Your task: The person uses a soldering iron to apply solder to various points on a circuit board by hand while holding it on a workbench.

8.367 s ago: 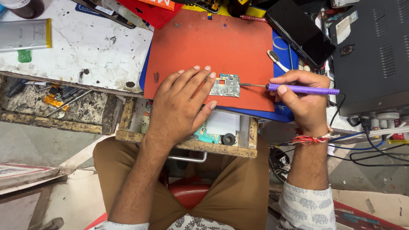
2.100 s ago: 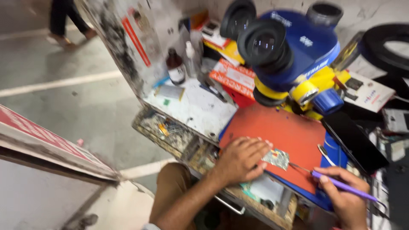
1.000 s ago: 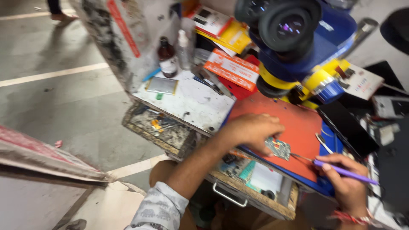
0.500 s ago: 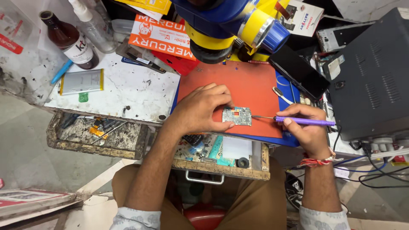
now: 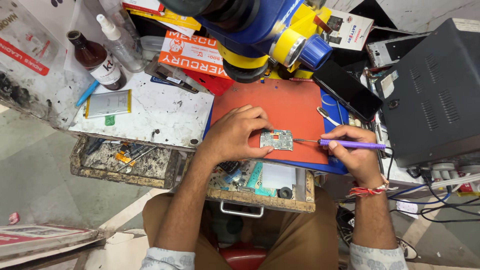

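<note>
2 hands at work over an orange mat (image 5: 285,107) on the bench. Left hand (image 5: 235,132) lies palm down on the mat, fingers curled in a narrow spread, fingertips pressing the left edge of a small green circuit board (image 5: 276,140). Board lies flat near the front edge of the mat, between the 2 hands.

Right hand (image 5: 352,152) is closed in a pen grip around a purple-handled tool (image 5: 352,144). Tool lies nearly level, its thin metal tip pointing left and touching the right edge of the board. Red thread band (image 5: 367,190) on the right wrist.

1 blue and yellow microscope head (image 5: 270,30) hangs above the far edge of the mat. Black phone (image 5: 347,90) lies just right of the mat; dark grey equipment case (image 5: 432,90) farther right. Brown bottle (image 5: 97,60) and clear spray bottle (image 5: 120,42) stand at far left. Open drawer (image 5: 260,185) with small parts sits below the mat.
</note>
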